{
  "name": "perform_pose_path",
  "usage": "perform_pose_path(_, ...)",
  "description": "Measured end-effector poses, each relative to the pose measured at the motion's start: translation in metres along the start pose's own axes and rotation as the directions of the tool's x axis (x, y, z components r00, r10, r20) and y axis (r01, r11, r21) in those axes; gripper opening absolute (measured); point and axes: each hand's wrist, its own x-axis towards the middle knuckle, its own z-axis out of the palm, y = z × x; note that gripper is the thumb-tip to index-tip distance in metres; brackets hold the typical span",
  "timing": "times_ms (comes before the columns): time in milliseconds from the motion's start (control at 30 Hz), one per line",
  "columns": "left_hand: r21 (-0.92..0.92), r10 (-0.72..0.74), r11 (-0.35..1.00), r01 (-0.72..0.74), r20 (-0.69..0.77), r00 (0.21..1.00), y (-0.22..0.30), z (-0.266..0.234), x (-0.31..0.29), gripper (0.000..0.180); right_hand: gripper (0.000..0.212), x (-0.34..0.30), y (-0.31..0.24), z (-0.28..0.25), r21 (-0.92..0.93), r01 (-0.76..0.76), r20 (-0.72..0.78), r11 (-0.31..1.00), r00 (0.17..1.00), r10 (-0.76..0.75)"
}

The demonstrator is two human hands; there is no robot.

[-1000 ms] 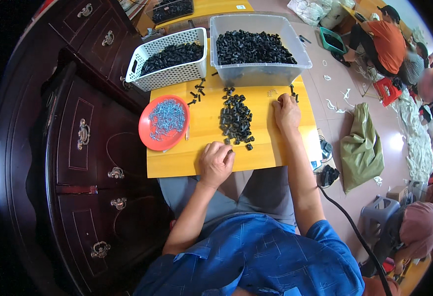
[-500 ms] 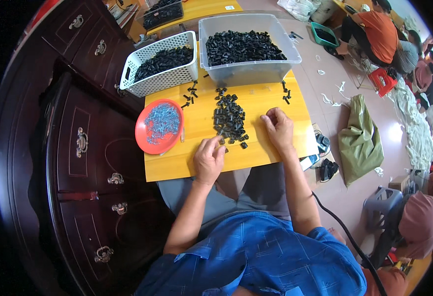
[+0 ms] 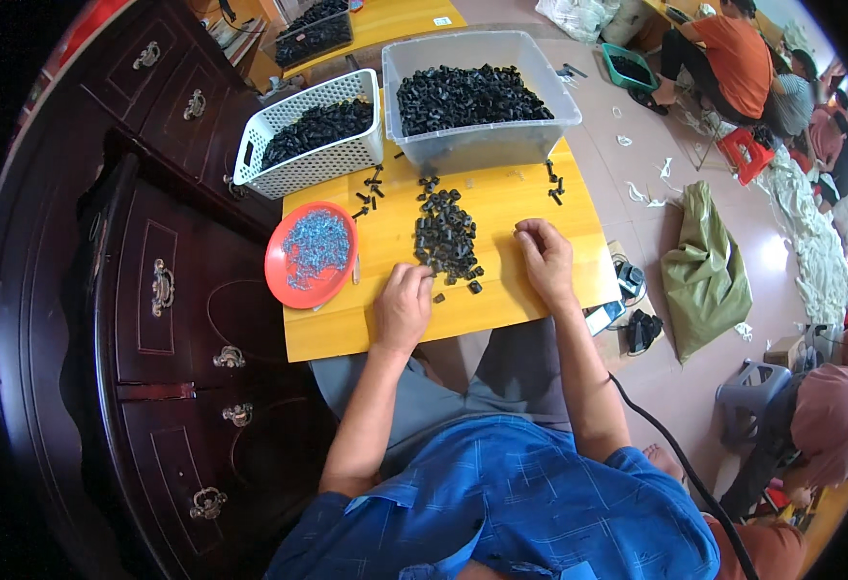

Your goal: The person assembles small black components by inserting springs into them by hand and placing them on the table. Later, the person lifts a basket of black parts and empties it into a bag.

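My left hand (image 3: 403, 305) rests at the near left edge of a pile of small black plastic parts (image 3: 448, 237) on the yellow table. Its fingers are curled, thumb against index; whatever they pinch is too small to name. To the right of the pile, my right hand (image 3: 547, 263) hovers low over the tabletop with fingers bent and tips together. A tiny dark bit seems to show at those tips, but I cannot make it out. One loose black piece (image 3: 438, 299) lies beside my left hand, and another (image 3: 475, 287) sits at the pile's near end.
A red plate (image 3: 346, 280) of small bluish metal pieces stands at left. Behind are a white perforated basket (image 3: 322, 169) and a clear bin (image 3: 482, 145), both full of black parts. Black screw-shaped pieces (image 3: 557, 184) lie at far right. A dark cabinet (image 3: 143, 319) borders the left.
My left hand has drawn slightly left, its fingers closing together and exposing a loose black piece. My right hand has shifted slightly toward me, fingertips still together. The whole view has moved a little.
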Motion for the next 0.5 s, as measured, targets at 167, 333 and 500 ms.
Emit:
perform_pose_path(167, -0.517, -0.267, 0.825, 0.229, 0.001, 0.964, -0.014, 0.006, -0.014, 0.013, 0.011, -0.019, -0.006, 0.011, 0.227, -0.114, 0.056, 0.967, 0.993, 0.104)
perform_pose_path(333, -0.752, -0.281, 0.615, 0.236, 0.071, 0.957, -0.023, 0.02, -0.018, 0.014, 0.009, -0.04, -0.029, 0.037, 0.353, -0.198, 0.223, 0.915, 0.967, 0.123)
perform_pose_path(500, -0.846, -0.241, 0.477, 0.236, 0.133, 0.962, -0.032, 0.015, -0.018, 0.015, 0.011, -0.038, -0.055, 0.054, 0.258, -0.015, 0.284, 0.966, 0.957, -0.061)
